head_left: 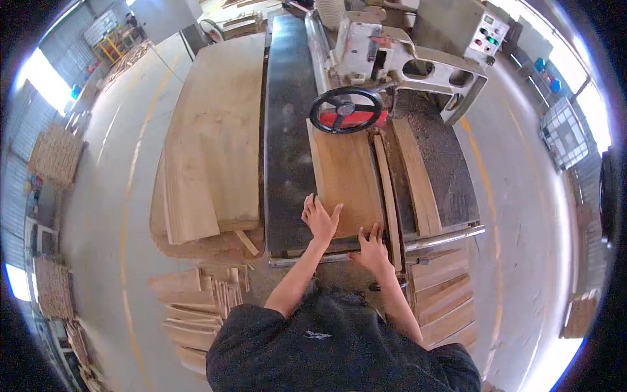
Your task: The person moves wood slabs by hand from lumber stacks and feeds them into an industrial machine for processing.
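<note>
2 bare hands lie flat on a wooden board (346, 176) that rests on the dark desk (287, 130) of a woodworking machine (392, 59). the left hand (320, 217) sits at the board's near left corner, its fingers spread and pressed down on the wood, the fingertips right at the left edge where the board meets the dark surface. the right hand (373, 245) is just beside it, at the near end of the board, also splayed with the palm down; neither hand pinches or grips anything. the board lies lengthwise, pointing away from the person, and its far end reaches under a black handwheel (346, 110) with a red part behind it.

just to the right of the board lies a narrow wooden strip (389, 196), and beyond that a wider plank (416, 176) lies on a surface strewn with sawdust. a metal rail (444, 236) runs along the near right edge of the machine. to the left of the desk a big stack of broad boards (209, 137) stands beside it, and lower down on the floor lies a heap of shorter offcuts (196, 300). on the right, below the rail, more planks (444, 294) are stacked. a control box with coloured buttons (486, 32) sits at the far right of the machine. the person wears a dark shirt (339, 346).
</note>
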A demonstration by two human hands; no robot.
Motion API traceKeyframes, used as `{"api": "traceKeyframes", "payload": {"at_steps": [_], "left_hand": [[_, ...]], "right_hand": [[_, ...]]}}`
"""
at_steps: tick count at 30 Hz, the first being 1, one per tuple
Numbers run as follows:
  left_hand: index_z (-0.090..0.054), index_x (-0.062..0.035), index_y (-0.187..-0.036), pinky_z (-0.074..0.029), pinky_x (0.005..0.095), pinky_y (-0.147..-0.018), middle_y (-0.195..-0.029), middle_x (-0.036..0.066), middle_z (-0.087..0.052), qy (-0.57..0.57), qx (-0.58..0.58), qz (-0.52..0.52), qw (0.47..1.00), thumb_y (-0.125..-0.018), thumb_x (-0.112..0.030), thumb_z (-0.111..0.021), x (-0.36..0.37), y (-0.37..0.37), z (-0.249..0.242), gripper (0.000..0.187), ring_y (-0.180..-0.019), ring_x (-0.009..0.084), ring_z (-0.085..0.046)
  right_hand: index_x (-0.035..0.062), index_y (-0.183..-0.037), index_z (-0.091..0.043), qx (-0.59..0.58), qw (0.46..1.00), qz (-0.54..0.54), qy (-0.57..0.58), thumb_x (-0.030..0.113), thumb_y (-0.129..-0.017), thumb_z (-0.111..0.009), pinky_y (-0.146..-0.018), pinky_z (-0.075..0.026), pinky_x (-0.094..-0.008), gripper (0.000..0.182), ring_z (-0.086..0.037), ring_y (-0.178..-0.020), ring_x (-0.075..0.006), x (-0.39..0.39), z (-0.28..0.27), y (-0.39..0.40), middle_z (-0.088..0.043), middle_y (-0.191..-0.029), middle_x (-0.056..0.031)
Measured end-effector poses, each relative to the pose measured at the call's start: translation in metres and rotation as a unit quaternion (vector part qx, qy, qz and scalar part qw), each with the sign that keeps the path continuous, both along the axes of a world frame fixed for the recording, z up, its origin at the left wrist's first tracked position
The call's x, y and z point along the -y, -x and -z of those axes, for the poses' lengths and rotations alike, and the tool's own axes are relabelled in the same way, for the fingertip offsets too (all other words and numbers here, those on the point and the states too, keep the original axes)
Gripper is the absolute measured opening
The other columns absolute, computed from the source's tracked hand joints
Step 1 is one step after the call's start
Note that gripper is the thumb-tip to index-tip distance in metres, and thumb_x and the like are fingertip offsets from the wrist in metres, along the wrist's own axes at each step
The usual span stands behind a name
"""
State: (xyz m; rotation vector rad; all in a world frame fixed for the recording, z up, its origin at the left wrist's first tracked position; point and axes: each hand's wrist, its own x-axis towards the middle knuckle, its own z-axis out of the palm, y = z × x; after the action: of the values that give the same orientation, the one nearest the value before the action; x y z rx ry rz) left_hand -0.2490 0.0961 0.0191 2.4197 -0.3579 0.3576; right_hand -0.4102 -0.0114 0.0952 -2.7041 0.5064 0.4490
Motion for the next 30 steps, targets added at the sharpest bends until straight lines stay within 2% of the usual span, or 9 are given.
{"api": "traceKeyframes", "payload": {"at_steps": [2, 4, 11, 13, 17, 25, 27, 30], "left_hand": [[-0.051, 0.0068, -0.133, -0.027, 0.0540, -0.112, -0.148, 0.021, -0.043, 0.013, 0.005, -0.004, 1.000, -0.085, -0.064, -0.067, 0.000, 0.001, -0.001, 0.086, -0.142, 0.0365, -0.035], [-0.048, 0.0083, -0.135, -0.027, 0.0547, -0.110, -0.147, 0.022, -0.042, 0.009, -0.008, 0.008, 1.000, -0.086, -0.054, -0.071, -0.001, 0.003, -0.009, 0.082, -0.141, 0.0389, -0.035], [-0.049, 0.0066, -0.135, -0.027, 0.0547, -0.111, -0.147, 0.021, -0.042, 0.015, -0.026, 0.002, 1.000, -0.081, -0.050, -0.075, -0.002, 0.005, -0.012, 0.082, -0.141, 0.0379, -0.035], [-0.051, 0.0044, -0.133, -0.028, 0.0547, -0.109, -0.145, 0.021, -0.044, 0.021, 0.010, 0.002, 1.000, -0.083, -0.062, -0.069, -0.001, 0.002, -0.003, 0.085, -0.138, 0.0389, -0.036], [-0.051, 0.0040, -0.133, -0.028, 0.0542, -0.108, -0.144, 0.020, -0.044, 0.012, 0.039, -0.005, 0.999, -0.082, -0.063, -0.069, 0.000, -0.001, 0.002, 0.086, -0.137, 0.0383, -0.038], [-0.052, 0.0022, -0.134, -0.029, 0.0534, -0.109, -0.145, 0.020, -0.044, 0.005, 0.002, -0.008, 1.000, -0.081, -0.063, -0.071, -0.001, 0.000, -0.002, 0.086, -0.139, 0.0369, -0.037], [-0.052, 0.0025, -0.134, -0.029, 0.0537, -0.109, -0.145, 0.020, -0.045, 0.009, 0.001, -0.008, 1.000, -0.081, -0.063, -0.071, 0.000, 0.001, -0.003, 0.086, -0.139, 0.0368, -0.037], [-0.052, 0.0031, -0.134, -0.029, 0.0542, -0.109, -0.145, 0.020, -0.045, 0.012, 0.004, -0.005, 1.000, -0.081, -0.063, -0.070, -0.002, 0.000, -0.001, 0.087, -0.139, 0.0368, -0.037]], "right_hand": [[0.0076, -0.157, -0.030, -0.002, 1.000, -0.008, -0.011, 0.062, -0.082, -0.071, -0.110, -0.038, -0.0592, 0.101, -0.006, -0.147, -0.0599, 0.002, -0.002, 0.000, -0.009, -0.154, -0.0464], [0.0088, -0.157, -0.030, -0.002, 1.000, -0.013, -0.022, 0.064, -0.082, -0.070, -0.110, -0.038, -0.0596, 0.102, -0.005, -0.146, -0.0608, 0.004, -0.003, 0.002, -0.008, -0.153, -0.0482], [0.0098, -0.157, -0.029, -0.001, 0.997, -0.018, -0.071, 0.062, -0.082, -0.071, -0.112, -0.037, -0.0567, 0.101, -0.001, -0.145, -0.0613, 0.007, -0.006, 0.004, -0.003, -0.152, -0.0502], [0.0096, -0.157, -0.029, -0.002, 0.998, -0.021, -0.065, 0.061, -0.082, -0.071, -0.112, -0.037, -0.0561, 0.101, -0.001, -0.145, -0.0612, 0.005, -0.008, 0.003, -0.003, -0.152, -0.0503], [0.0107, -0.158, -0.028, -0.002, 0.998, -0.016, -0.054, 0.062, -0.082, -0.071, -0.112, -0.037, -0.0567, 0.101, 0.000, -0.145, -0.0608, 0.004, -0.013, 0.001, -0.002, -0.152, -0.0495], [0.0129, -0.159, -0.026, 0.007, 0.997, -0.011, -0.070, 0.064, -0.082, -0.070, -0.114, -0.033, -0.0573, 0.102, 0.001, -0.146, -0.0601, 0.007, 0.000, 0.007, 0.001, -0.155, -0.0463], [0.0143, -0.158, -0.028, 0.015, 0.998, -0.011, -0.064, 0.061, -0.087, -0.067, -0.105, -0.044, -0.0613, 0.094, 0.004, -0.146, -0.0599, 0.005, -0.003, 0.007, 0.000, -0.156, -0.0450], [0.0129, -0.158, -0.028, 0.060, 0.997, -0.030, -0.042, 0.064, -0.086, -0.065, -0.104, -0.044, -0.0612, 0.096, 0.004, -0.146, -0.0601, 0.007, 0.008, 0.009, 0.000, -0.155, -0.0458]]}}
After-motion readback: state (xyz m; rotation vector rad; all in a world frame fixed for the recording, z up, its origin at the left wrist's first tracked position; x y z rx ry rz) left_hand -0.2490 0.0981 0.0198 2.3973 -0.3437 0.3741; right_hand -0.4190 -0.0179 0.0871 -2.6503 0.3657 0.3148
